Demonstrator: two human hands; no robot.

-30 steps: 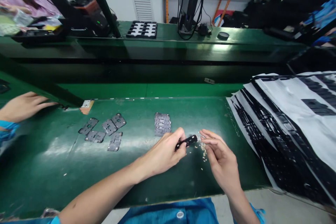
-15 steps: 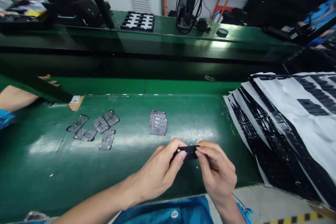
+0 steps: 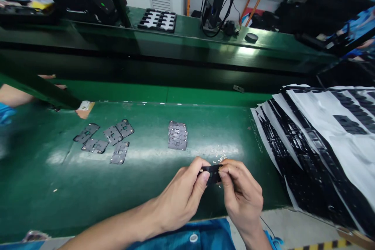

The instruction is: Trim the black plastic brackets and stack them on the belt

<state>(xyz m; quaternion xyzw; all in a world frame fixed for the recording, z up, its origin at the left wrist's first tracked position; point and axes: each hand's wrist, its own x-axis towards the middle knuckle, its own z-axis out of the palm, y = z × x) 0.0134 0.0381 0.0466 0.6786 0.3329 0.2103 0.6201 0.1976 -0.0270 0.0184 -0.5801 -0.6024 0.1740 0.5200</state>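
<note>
Between my two hands is a small flat black plastic plate (image 3: 214,173), held just above the green bench. My left hand (image 3: 183,193) pinches its left end between thumb and fingers. At its right end the fingertips of my right hand (image 3: 243,191) are closed on the edge; whether they also hold a tiny piece is hidden. Tiny pale bits (image 3: 221,154) lie scattered on the bench just beyond my right fingers. Farther off, an overlapping row of similar dark plates (image 3: 177,136) lies ahead of my left hand. Several more loose plates (image 3: 113,135) lie to the left.
A stack of black parts sheets with white liners (image 3: 316,125) covers the right side. A green post (image 3: 43,82) stands at the left, with another person's hand (image 3: 17,93) beyond it. On the raised shelf are a black tray (image 3: 157,20) and a round black object (image 3: 251,38).
The plate has tipped a little, showing more of its face. My hands keep their grip in nearly the same place. The other person's hand at left has shifted outward; the view has tilted slightly.
</note>
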